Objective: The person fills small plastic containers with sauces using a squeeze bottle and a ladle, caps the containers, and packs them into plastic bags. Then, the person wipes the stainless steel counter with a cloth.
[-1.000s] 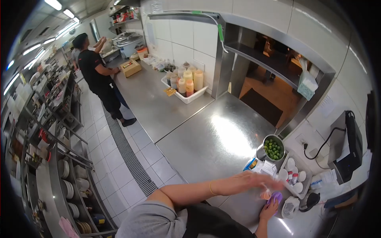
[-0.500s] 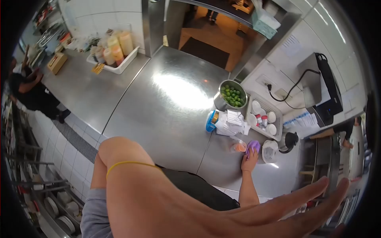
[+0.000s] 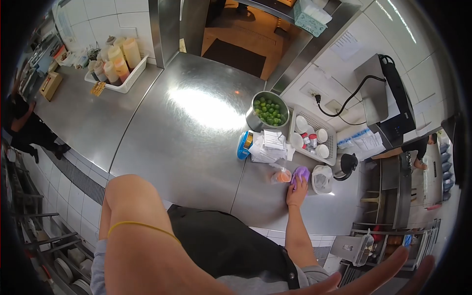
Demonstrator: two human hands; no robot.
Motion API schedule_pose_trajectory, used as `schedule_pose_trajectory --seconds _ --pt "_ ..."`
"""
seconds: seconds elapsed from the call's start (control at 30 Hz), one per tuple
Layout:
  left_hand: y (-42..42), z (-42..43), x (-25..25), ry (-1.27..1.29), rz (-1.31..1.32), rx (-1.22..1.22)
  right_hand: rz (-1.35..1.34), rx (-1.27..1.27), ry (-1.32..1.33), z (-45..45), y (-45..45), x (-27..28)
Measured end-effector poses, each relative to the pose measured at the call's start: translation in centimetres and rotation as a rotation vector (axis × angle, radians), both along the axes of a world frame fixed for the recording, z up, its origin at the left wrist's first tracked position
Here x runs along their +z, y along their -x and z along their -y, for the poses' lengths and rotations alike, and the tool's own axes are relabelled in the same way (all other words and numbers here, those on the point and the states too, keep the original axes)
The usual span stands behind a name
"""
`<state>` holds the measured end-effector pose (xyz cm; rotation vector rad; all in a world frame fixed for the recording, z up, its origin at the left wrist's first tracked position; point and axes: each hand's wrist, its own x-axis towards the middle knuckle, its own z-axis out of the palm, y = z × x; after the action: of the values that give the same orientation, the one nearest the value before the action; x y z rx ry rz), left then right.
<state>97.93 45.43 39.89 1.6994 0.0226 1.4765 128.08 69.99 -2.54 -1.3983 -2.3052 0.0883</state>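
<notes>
On the steel counter (image 3: 196, 172), clear cup (image 3: 282, 176) of something orange; just right of it, purple cloth (image 3: 301, 173). Cloth looks light, limp, not fragile; best gathered at its bunched middle. Right hand (image 3: 296, 195) palm down, fingers over cloth, arm nearly straight; pinched or merely pressed, can't tell. Lined white tub (image 3: 322, 179) beside. Far right, left hand (image 3: 376, 274) empty, fingers apart, bent arm crossing the body.
</notes>
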Motion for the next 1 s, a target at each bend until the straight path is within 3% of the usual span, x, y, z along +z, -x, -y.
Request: schedule_pose_trajectory --seconds 0.5,0.9,1.0 --pt "0.3 0.4 0.8 -0.028 0.036 0.017 0.008 0.025 0.001 1.0 1.4 2.5" --pt "2.7 1.4 1.1 -0.039 0.124 0.034 0.004 0.027 0.012 0.5 0.3 1.0" --pt "4.6 1.7 1.2 -0.044 0.202 0.023 -0.069 0.012 -0.133 0.2 0.5 -0.7"
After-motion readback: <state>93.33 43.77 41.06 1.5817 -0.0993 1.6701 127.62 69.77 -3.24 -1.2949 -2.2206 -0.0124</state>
